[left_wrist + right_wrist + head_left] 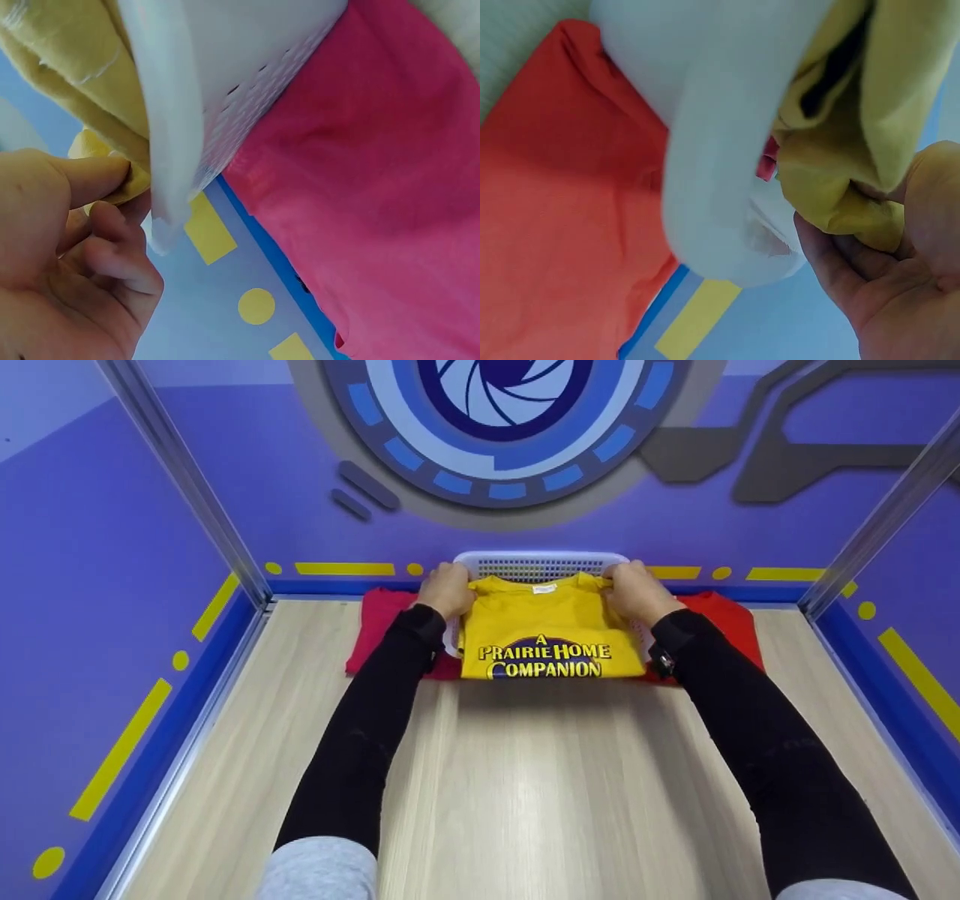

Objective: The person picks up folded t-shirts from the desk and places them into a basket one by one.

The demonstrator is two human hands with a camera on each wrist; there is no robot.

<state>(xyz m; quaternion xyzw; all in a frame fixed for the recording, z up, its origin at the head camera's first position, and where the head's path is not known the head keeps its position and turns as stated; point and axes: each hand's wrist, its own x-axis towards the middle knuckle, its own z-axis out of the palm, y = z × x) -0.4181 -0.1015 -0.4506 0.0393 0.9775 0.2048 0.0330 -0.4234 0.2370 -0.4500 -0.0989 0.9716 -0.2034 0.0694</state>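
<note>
A folded yellow T-shirt printed "A Prairie Home Companion" lies over a white perforated basket at the back of the wooden table. My left hand pinches the shirt's left shoulder corner, seen as yellow cloth beside the basket wall. My right hand grips the right shoulder corner, a bunched yellow fold against the basket rim. A pink shirt lies flat left of the basket and a red shirt lies right.
Purple walls with blue and yellow trim close in the table on the left, back and right. Metal posts stand at the back corners. Bare wood stretches from the shirts to the near edge.
</note>
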